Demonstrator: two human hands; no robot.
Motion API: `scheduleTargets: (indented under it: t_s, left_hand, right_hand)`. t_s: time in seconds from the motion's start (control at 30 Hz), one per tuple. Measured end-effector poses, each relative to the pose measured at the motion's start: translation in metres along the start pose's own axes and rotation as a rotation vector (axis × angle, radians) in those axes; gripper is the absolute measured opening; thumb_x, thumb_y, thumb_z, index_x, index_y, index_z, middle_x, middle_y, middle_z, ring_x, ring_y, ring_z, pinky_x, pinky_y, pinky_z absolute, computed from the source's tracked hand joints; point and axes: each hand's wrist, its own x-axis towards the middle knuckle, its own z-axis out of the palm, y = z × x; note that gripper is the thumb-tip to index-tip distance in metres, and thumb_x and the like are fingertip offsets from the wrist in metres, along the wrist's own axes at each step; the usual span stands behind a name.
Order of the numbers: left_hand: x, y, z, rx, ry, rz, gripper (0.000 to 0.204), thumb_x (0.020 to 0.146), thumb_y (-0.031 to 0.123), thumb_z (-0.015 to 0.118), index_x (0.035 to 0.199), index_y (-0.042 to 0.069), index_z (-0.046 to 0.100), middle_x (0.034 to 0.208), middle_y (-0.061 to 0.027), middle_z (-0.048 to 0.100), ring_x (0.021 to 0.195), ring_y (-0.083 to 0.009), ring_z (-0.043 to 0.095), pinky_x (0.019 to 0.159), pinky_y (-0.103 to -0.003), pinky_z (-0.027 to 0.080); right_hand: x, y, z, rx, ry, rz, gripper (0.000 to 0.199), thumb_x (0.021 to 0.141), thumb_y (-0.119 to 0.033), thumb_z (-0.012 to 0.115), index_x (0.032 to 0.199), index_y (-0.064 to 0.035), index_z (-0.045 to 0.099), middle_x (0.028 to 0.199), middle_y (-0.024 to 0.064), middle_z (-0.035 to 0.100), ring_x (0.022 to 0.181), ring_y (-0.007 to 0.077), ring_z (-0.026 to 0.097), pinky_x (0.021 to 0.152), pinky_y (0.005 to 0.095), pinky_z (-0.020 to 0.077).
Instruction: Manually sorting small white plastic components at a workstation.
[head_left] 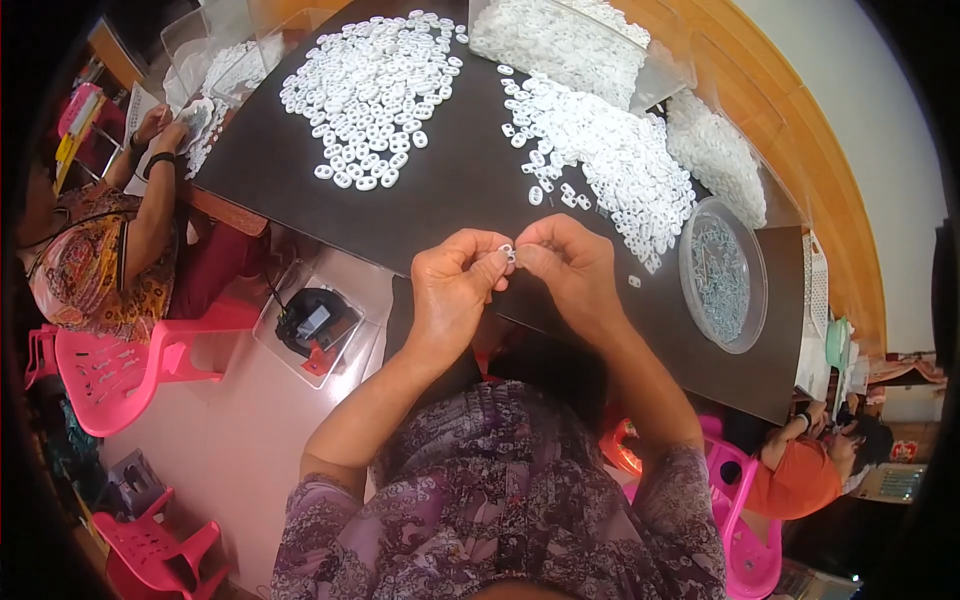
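Observation:
Close together over the table's near edge, my two hands meet at a small white plastic piece (508, 251). My left hand (448, 290) pinches it between thumb and forefinger. Thumb and fingers of my right hand (570, 268) are pressed together right against its other side; whatever they hold is too small or hidden. Beyond my right hand lies a spread pile of small white plastic pieces (610, 150), some of them showing two holes. Farther left is a heap of larger white oval pieces with two holes (370, 90).
At the right stands a round clear tub (688, 290) of small metallic screw-like parts. Clear bins (655, 75) of white pieces line the back of the dark table (450, 190). Another person (110, 230) works at the left, and one in orange (800, 480) sits at the right. Pink chairs (190, 345) stand around.

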Motion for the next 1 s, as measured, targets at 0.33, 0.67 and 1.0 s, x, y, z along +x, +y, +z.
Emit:
scheduleTargets:
  t_s: [0.33, 0.67, 1.0]
  left_hand:
    - [0.002, -0.005, 0.002, 0.066, -0.022, 0.01, 0.013, 0.088, 0.008, 0.059, 0.094, -0.003, 0.062, 0.078, -0.0032, 0.063, 0.064, -0.0059, 0.054, 0.056, -0.018, 0.043]
    - [0.016, -0.008, -0.002, -0.107, -0.004, -0.034, 0.012, 0.088, 0.007, 0.059, 0.095, -0.003, 0.062, 0.079, -0.0055, 0.063, 0.064, -0.0076, 0.056, 0.056, -0.019, 0.043]
    - [0.018, -0.009, -0.006, -0.154, -0.001, -0.056, 0.013, 0.087, 0.007, 0.06, 0.095, -0.004, 0.062, 0.079, -0.0068, 0.064, 0.063, -0.0082, 0.056, 0.055, -0.019, 0.043]
  right_hand:
    - [-0.003, 0.003, 0.0, -0.182, 0.047, -0.061, 0.01, 0.084, -0.006, 0.057, 0.09, 0.0004, 0.06, 0.079, 0.0041, 0.062, 0.074, 0.0086, 0.056, 0.07, 0.0228, 0.0455]
    - [0.062, 0.026, -0.047, -0.905, 0.071, -0.518, 0.018, 0.072, -0.001, 0.064, 0.088, -0.0102, 0.067, 0.074, 0.0097, 0.055, 0.072, 0.0288, 0.054, 0.064, 0.0371, 0.0436]
    - [0.079, 0.024, -0.038, -1.077, -0.146, -0.554, 0.013, 0.07, -0.004, 0.066, 0.079, -0.0071, 0.059, 0.078, 0.0106, 0.054, 0.078, 0.0298, 0.052, 0.066, 0.0394, 0.0426]
